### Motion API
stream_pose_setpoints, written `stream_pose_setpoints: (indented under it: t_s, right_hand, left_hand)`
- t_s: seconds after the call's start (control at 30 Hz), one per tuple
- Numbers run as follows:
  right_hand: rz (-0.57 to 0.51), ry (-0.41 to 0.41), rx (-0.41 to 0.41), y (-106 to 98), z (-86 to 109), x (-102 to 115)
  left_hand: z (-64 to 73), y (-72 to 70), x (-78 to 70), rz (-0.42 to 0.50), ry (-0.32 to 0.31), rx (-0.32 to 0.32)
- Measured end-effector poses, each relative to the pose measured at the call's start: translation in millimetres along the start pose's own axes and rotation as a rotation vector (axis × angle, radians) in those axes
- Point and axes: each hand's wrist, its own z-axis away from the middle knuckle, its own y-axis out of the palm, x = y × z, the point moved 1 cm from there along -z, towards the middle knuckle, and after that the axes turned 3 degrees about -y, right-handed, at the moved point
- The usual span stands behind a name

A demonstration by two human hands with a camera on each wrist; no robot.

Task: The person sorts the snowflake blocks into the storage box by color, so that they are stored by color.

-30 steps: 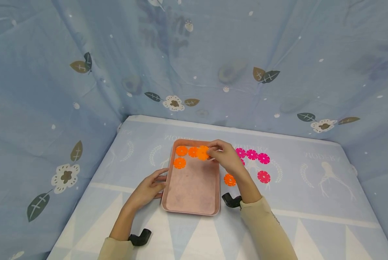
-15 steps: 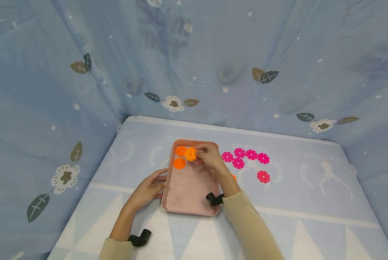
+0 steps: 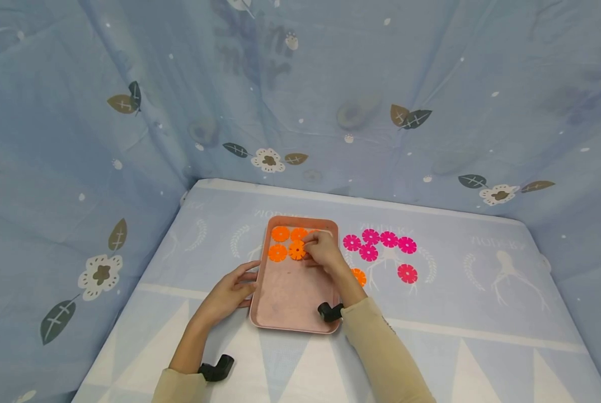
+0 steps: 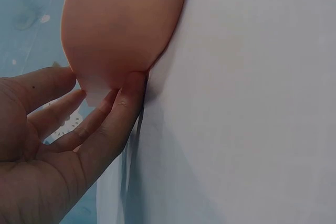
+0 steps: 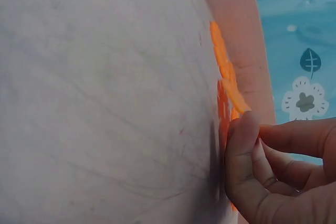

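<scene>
My right hand pinches an orange notched interlocking disc between thumb and fingers, low over the upper part of the pink tray. Seen edge-on in the right wrist view, the pinched disc is tilted, with other orange discs beside it. Around it in the tray lie several orange discs; one at the top is partly covered by the right hand. My left hand rests its fairly straight fingers against the tray's left outer wall, and the left wrist view shows its fingertips at that wall.
Right of the tray lie several magenta discs, a pinkish-red disc and an orange disc partly behind the right forearm. A patterned blue curtain stands behind the table. Black wrist mounts stick out from both sleeves.
The right hand has moved left over the tray, set an orange disc in the top row, and now holds one lower, in the second row. The left hand has stayed put.
</scene>
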Motion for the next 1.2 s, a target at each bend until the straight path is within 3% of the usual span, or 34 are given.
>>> stream_pose_setpoints:
  t_s: [0.33, 0.57, 0.67, 0.9, 1.03, 1.2]
  right_hand:
    - [0.133, -0.026, 0.012, 0.0, 4.3, 1.1]
    - [0.247, -0.103, 0.006, -8.8, 14.8, 11.7]
    - [0.230, -0.135, 0.011, -17.0, 22.9, 21.3]
    - [0.066, -0.177, 0.039, -41.9, 43.7, 38.8]
    - [0.075, -0.227, 0.035, -55.5, 55.5, 40.3]
    - [0.110, -0.227, 0.002, -70.0, 68.6, 35.6]
  left_hand:
    - [0.2, 0.4, 0.7, 0.005, 0.005, 0.003]
    - [-0.1, 0.2, 0.8, 0.000, 0.007, -0.002]
    - [-1.0, -0.4, 2.0, -0.010, 0.009, -0.005]
    - [-2.5, -0.7, 2.1, -0.035, 0.004, -0.024]
    - [-2.3, -0.1, 2.3, -0.037, -0.001, -0.028]
    - [-1.5, 0.1, 2.7, -0.027, 0.006, -0.019]
